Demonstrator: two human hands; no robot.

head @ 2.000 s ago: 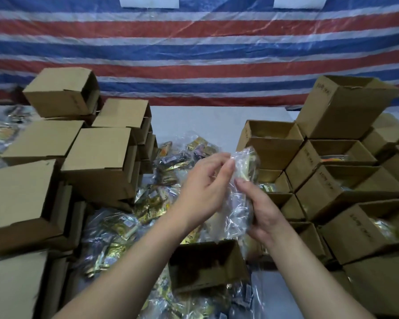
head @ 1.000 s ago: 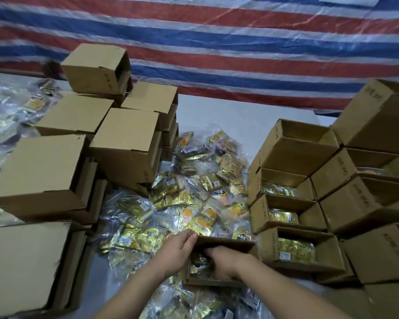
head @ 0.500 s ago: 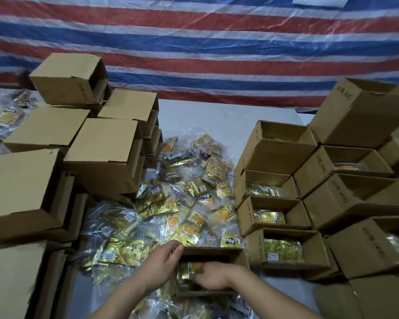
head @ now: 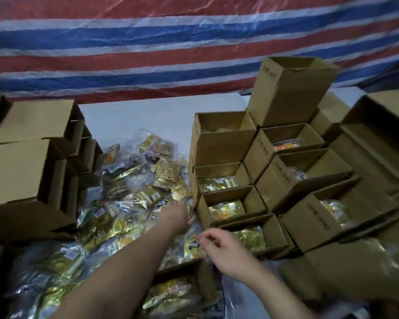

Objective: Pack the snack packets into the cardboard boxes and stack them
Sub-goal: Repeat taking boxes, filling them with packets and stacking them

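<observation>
Here the left hand (head: pixel 174 217) is reaching out over the heap of gold snack packets (head: pixel 134 194) that is lying on the white table (head: pixel 148 116), between two groups of cardboard boxes. Its fingers are pointing down into the pile near the front corner of the open boxes on the right, but they are hidden behind the back of the hand, so whether they are gripping a packet cannot be told. The right hand (head: pixel 224 252) is hovering nearer the person, its fingers loosely curled with thumb and forefinger close together; it seems to be holding nothing, though the blur is making that unsure. Just below it a gold packet with a dark label (head: pixel 191 248) is lying at the edge of the heap. Directly under the left forearm, an open box (head: pixel 203 282) is sitting with gold packets inside it. To the right, filled open boxes (head: pixel 230 206) are standing in stepped rows, gold packets showing inside several of them, with a taller box (head: pixel 290 93) perched on top at the back. To the left, more boxes (head: pixel 21 171) are lying stacked on their sides. A red, white and blue striped tarpaulin (head: pixel 171 42) is hanging behind the table.
</observation>
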